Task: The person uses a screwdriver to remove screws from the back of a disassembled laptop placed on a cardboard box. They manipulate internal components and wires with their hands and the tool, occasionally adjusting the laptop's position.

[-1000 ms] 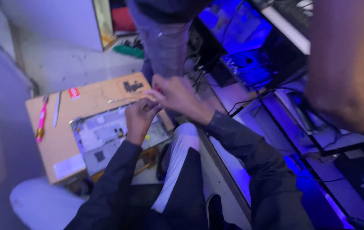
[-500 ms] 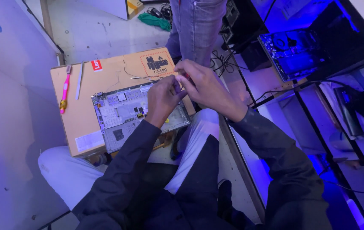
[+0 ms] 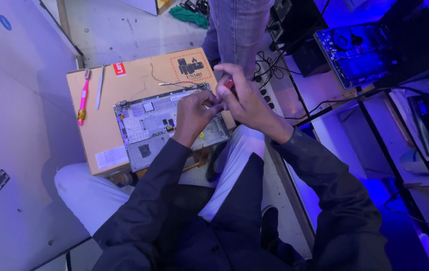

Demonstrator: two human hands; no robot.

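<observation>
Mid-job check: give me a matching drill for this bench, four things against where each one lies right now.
Things:
1. pink toothbrush
2. tweezers
3. opened laptop base
4. red-handled tool

Places:
A. in the right hand
B. middle of the cardboard box, under the left hand
C. nearest the box's left edge
D. just right of the toothbrush

Pairs: 1-C, 2-D, 3-B, 4-A

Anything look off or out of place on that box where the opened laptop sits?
The opened laptop base lies askew on the cardboard box, overhanging its near edge. Thin loose wires trail across the box. Pink toothbrush and tweezers lie neatly aside.
</observation>
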